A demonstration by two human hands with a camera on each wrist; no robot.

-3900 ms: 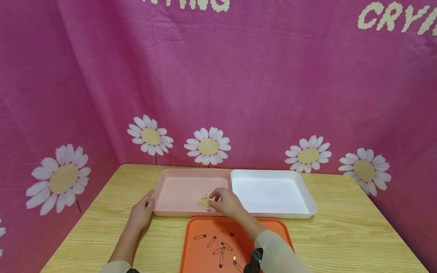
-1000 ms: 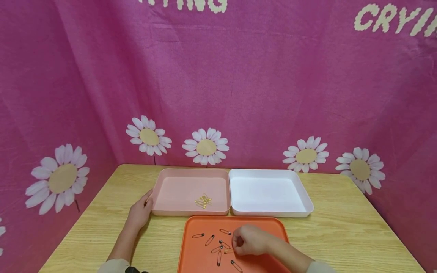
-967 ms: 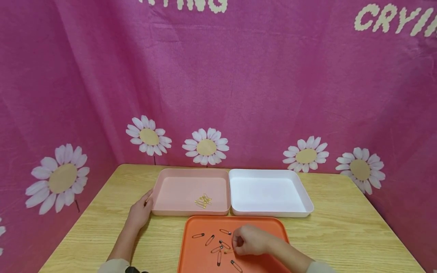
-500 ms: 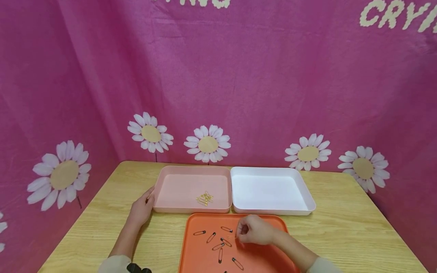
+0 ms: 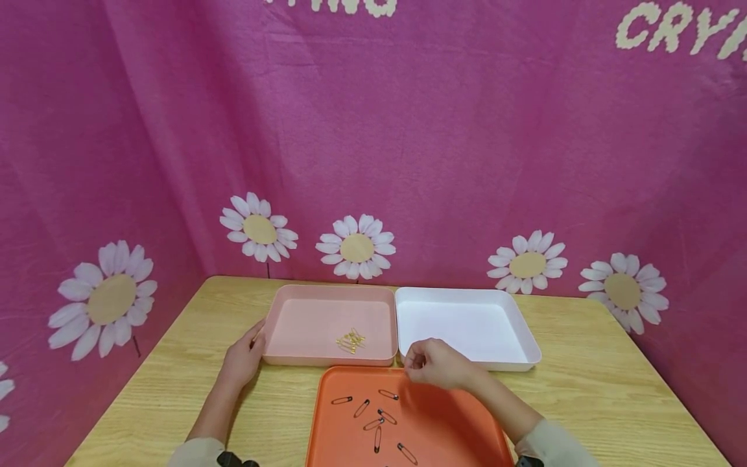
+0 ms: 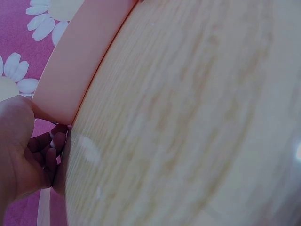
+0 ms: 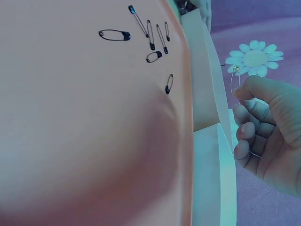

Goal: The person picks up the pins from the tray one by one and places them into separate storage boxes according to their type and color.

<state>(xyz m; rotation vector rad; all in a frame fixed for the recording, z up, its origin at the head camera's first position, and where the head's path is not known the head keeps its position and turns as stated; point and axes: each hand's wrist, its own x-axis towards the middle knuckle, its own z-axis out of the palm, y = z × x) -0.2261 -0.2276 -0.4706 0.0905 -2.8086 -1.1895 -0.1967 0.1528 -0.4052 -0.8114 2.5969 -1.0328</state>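
Observation:
My right hand (image 5: 439,364) pinches a gold safety pin (image 7: 236,77) between thumb and index finger, its other fingers curled; in the head view the pin hardly shows. It hovers over the orange tray's (image 5: 455,383) far edge, in front of the white tray (image 5: 467,355). At the near left corner of the pink tray (image 5: 309,311), my left hand (image 5: 240,360) holds the tray's side, thumb at the rim and fingers curled low (image 6: 54,143). A small heap of gold safety pins (image 5: 351,340) lies in the pink tray. Several black safety pins (image 5: 387,416) lie scattered on the orange tray.
The pink and white trays stand side by side at the back of the wooden table (image 5: 595,383), the orange one before them. Behind the table hangs a magenta cloth (image 5: 420,162) printed with daisies.
My right hand has moved from the pink tray down to the orange tray, picked up a gold safety pin there, and risen to the tray's far edge. The left hand stays put.

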